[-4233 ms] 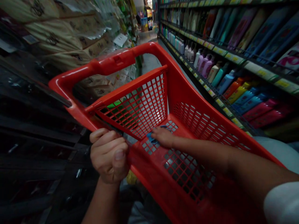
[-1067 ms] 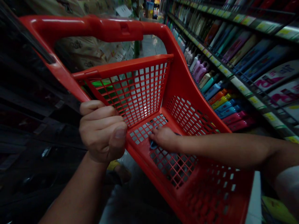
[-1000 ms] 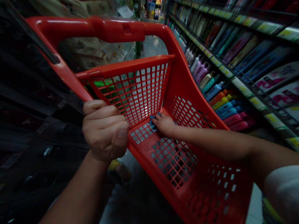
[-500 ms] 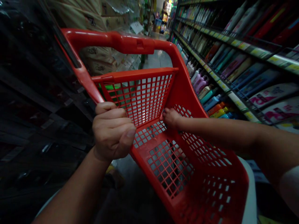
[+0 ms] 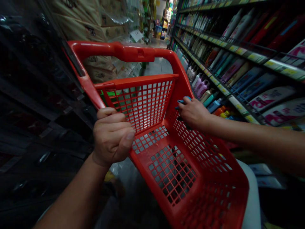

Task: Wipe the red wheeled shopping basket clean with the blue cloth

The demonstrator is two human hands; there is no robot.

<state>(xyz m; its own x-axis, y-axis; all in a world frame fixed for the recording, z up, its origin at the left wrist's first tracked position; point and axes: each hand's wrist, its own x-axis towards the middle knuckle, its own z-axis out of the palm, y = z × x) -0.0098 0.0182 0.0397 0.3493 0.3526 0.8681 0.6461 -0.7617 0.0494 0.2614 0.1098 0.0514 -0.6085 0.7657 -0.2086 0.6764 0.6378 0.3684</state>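
Observation:
A red plastic shopping cart basket (image 5: 166, 165) with mesh walls fills the middle of the view, tilted toward me. My left hand (image 5: 111, 136) is closed in a fist around the basket's left rim. My right hand (image 5: 193, 113) rests on the inner right wall near the rim, fingers closed on a small blue cloth (image 5: 183, 100). The red handle bar (image 5: 124, 51) arches over the far end. Nothing else lies inside the basket.
Shelves of shampoo and lotion bottles (image 5: 214, 73) line the right side of a narrow aisle. Stacked cartons wrapped in plastic (image 5: 95, 22) stand at the left. Dark shelving (image 5: 28, 111) runs along the near left. The aisle floor (image 5: 157, 65) stretches ahead.
My right hand with the blue cloth has moved from the basket's floor up to the inner right wall near the rim. The left hand keeps its grip; the view has shifted slightly.

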